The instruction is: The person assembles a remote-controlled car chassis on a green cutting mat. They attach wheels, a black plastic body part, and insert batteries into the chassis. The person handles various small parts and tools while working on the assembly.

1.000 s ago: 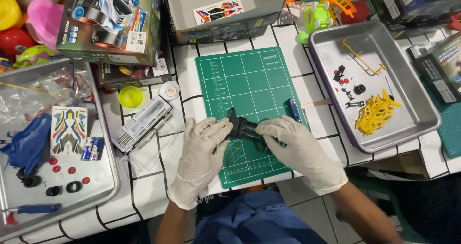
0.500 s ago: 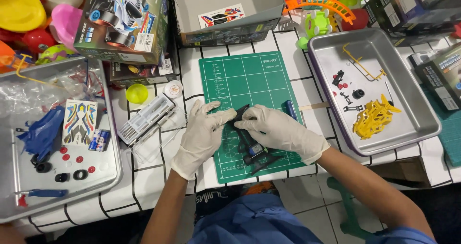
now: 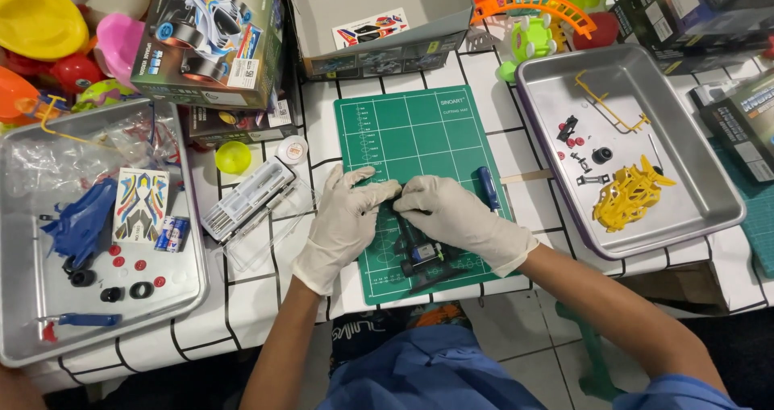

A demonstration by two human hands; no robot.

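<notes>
Both gloved hands press down on a small black toy car frame [image 3: 423,253] lying on the green cutting mat [image 3: 419,136]. Left hand [image 3: 343,220] and right hand [image 3: 459,216] curl closed over its 12 o'clock end; its long body points toward 6 o'clock.

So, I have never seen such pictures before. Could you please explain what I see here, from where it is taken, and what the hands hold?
A camera on the person's head looks down at a tiled table. No machine: two gloved hands work over a green mat. The left hand and right hand together grip a small black toy-car frame. A blue-handled tool lies beside them. The left tray holds blue parts, small wheels and a sticker sheet. The right tray holds a yellow part and small black pieces. Boxes and toys stand at the back.
</notes>
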